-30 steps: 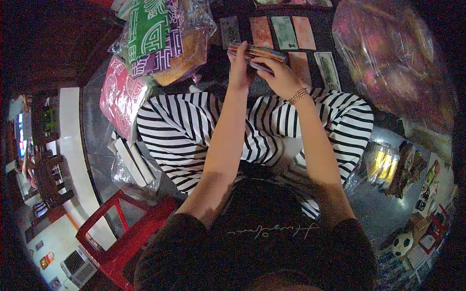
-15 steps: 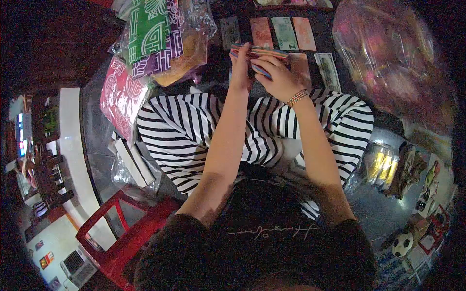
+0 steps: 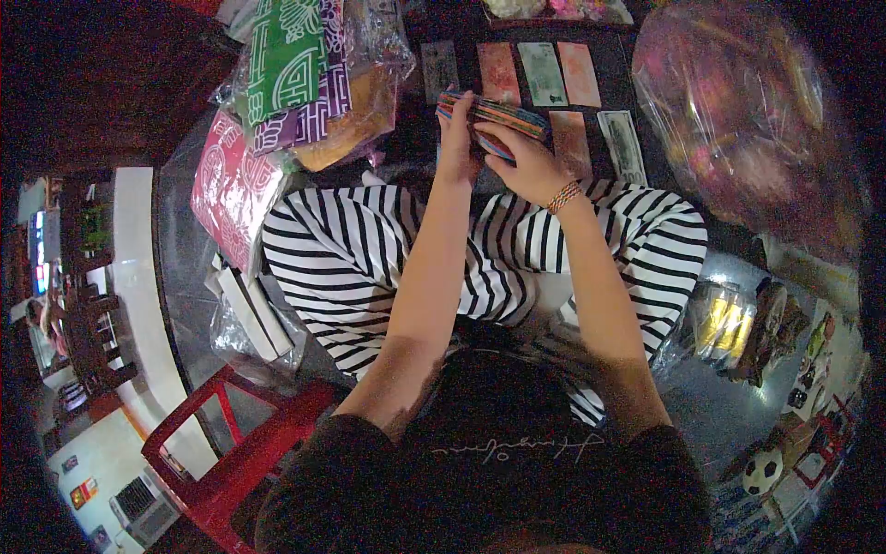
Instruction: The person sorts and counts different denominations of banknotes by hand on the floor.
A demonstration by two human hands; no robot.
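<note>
A thick stack of banknotes [image 3: 509, 113] with many-coloured edges is held out over the crossed legs. My left hand [image 3: 456, 138] grips its left end, thumb on top. Around its near side, my right hand [image 3: 528, 168] is closed with fingers against the notes. Beyond the stack lie single notes in a row: a dark one [image 3: 439, 69], a red one [image 3: 499, 74], a green one [image 3: 542, 74] and an orange-red one [image 3: 580, 74]. Nearer, to the right, are a brownish note [image 3: 570, 143] and a grey-green note [image 3: 622, 148]. The forearms and fingers partly hide what lies beneath.
Plastic-wrapped green packets [image 3: 286, 60] and a pink packet [image 3: 231, 189] lie at the left. A large clear bag [image 3: 738, 111] stands at the right, with yellow-gold wrapped items [image 3: 727, 323] nearer. A red chair [image 3: 217, 462] is at lower left, a football [image 3: 762, 472] at lower right.
The stack now tilts lower at its right end, showing more of its layered edges. Both hands still hold it, and the whole view has shifted slightly.
</note>
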